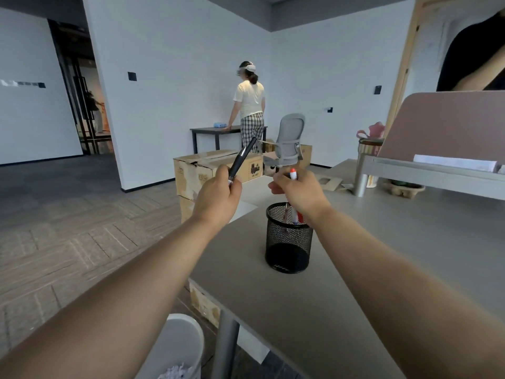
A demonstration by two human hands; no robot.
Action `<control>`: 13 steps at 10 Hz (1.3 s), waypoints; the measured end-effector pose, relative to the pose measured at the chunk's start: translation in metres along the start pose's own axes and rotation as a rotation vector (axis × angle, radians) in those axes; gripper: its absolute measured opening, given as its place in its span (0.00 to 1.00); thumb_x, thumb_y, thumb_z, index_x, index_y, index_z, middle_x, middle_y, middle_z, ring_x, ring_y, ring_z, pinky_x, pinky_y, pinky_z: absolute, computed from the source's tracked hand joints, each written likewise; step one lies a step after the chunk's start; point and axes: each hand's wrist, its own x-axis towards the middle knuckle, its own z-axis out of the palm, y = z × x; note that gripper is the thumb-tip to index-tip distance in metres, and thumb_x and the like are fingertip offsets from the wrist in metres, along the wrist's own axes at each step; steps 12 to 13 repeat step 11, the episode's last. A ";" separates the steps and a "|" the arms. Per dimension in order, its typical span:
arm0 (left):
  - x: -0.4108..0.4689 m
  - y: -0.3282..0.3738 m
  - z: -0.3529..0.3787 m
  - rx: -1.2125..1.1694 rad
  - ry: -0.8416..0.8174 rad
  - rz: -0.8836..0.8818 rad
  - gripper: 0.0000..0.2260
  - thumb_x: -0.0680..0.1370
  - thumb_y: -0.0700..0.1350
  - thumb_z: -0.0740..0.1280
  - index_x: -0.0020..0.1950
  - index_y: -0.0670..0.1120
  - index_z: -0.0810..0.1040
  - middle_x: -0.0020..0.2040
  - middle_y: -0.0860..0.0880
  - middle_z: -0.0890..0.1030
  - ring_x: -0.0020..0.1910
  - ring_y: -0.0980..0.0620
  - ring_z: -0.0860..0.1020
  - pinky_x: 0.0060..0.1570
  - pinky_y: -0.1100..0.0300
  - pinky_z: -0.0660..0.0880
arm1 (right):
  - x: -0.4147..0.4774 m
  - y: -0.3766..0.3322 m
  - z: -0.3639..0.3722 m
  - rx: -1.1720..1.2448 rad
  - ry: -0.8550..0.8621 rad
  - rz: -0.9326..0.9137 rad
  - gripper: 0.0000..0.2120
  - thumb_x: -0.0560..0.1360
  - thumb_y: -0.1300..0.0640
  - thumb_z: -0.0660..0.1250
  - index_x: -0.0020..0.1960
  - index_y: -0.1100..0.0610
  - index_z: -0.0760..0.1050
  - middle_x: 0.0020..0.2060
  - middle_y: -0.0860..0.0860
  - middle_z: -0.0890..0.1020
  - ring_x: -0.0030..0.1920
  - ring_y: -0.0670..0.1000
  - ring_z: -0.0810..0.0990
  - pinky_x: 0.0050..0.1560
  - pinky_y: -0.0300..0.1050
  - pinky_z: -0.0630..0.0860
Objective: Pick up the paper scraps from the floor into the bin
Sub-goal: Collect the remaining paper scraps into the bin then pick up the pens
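A white bin (pixel 188 340) stands on the floor at the bottom edge, beside the desk leg, with crumpled white paper scraps (pixel 175 372) inside it. My left hand (pixel 218 198) is raised over the desk's left edge and holds a black pen (pixel 243 160) that points up and to the right. My right hand (pixel 300 191) is above a black mesh pen holder (pixel 289 242) and grips a red-and-white pen (pixel 293 175), whose lower end reaches into the holder. No paper scraps show on the visible floor.
The grey desk (pixel 369 255) fills the right side, with a raised shelf (pixel 437 170) and a pink divider at the back. Cardboard boxes (pixel 207 168) stand past the desk. A grey office chair (pixel 287 140), a dark table and a person with their back turned are further off.
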 end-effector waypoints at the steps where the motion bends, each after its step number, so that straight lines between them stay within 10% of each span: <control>1: 0.000 0.008 -0.007 -0.038 0.003 0.023 0.08 0.80 0.45 0.56 0.50 0.39 0.67 0.30 0.51 0.68 0.37 0.41 0.72 0.35 0.51 0.68 | -0.006 0.000 -0.011 -0.121 0.044 0.005 0.04 0.74 0.61 0.61 0.41 0.58 0.73 0.45 0.58 0.82 0.45 0.55 0.79 0.50 0.51 0.76; 6: 0.012 0.098 0.028 -0.536 -0.210 0.029 0.11 0.82 0.47 0.51 0.57 0.42 0.65 0.37 0.53 0.78 0.44 0.48 0.76 0.47 0.54 0.70 | -0.054 0.026 -0.095 -0.313 0.237 0.014 0.03 0.75 0.63 0.61 0.45 0.57 0.73 0.45 0.53 0.79 0.44 0.52 0.75 0.43 0.39 0.67; 8: 0.003 0.053 0.063 -0.240 -0.437 -0.180 0.19 0.75 0.62 0.53 0.59 0.53 0.68 0.55 0.49 0.79 0.58 0.43 0.73 0.63 0.45 0.67 | -0.060 0.040 -0.108 -0.329 0.188 0.048 0.03 0.75 0.62 0.61 0.46 0.56 0.73 0.45 0.54 0.80 0.46 0.54 0.78 0.42 0.41 0.70; 13: -0.023 0.049 0.022 -0.019 -0.358 -0.118 0.22 0.75 0.53 0.64 0.65 0.45 0.66 0.64 0.45 0.71 0.64 0.44 0.70 0.63 0.44 0.68 | -0.084 0.044 -0.123 -0.527 0.056 0.085 0.03 0.75 0.58 0.63 0.46 0.56 0.74 0.43 0.53 0.79 0.42 0.52 0.76 0.38 0.39 0.70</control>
